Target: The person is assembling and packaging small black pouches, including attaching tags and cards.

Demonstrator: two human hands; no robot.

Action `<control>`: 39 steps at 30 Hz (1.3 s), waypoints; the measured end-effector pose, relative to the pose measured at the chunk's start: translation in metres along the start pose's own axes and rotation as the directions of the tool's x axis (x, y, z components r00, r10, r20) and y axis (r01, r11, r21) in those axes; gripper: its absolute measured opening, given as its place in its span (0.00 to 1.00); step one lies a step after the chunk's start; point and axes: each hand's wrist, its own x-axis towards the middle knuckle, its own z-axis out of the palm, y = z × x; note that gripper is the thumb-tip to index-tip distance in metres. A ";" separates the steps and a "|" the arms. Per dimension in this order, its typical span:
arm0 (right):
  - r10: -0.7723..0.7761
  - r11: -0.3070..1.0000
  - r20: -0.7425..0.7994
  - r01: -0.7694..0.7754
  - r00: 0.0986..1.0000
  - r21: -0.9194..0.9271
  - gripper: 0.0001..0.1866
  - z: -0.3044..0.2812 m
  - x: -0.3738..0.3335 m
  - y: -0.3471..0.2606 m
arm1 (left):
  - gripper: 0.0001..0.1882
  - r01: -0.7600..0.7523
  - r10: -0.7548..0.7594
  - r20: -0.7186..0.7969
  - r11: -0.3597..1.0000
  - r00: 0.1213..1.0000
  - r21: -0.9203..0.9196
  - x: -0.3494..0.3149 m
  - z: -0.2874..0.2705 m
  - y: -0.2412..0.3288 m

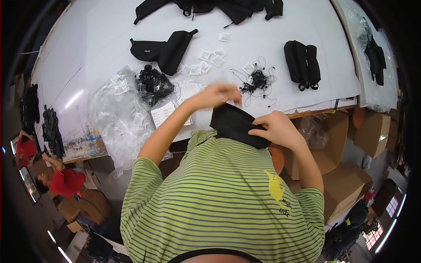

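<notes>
The black fabric pouch (234, 125) slants far-left to near-right between both hands, right hand (276, 129) pinching its near end, left hand (217, 95) closed on its far corner.

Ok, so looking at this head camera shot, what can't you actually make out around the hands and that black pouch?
- Left hand: motion-blurred, so its fingers and whatever small thing they may pinch are unreadable.
- Black pouch: its near end is covered by the right hand; its lower edge merges with the striped shirt.
- Small white tags on the white table: too small to tell apart.
- Black bags at the far side: cut off by the top edge.
</notes>
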 end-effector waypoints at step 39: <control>-0.311 0.928 -0.718 0.361 0.623 -0.089 0.10 0.022 0.002 -0.018 | 0.33 -0.444 -0.110 -0.526 0.410 0.843 -0.797 -0.031 0.076 0.016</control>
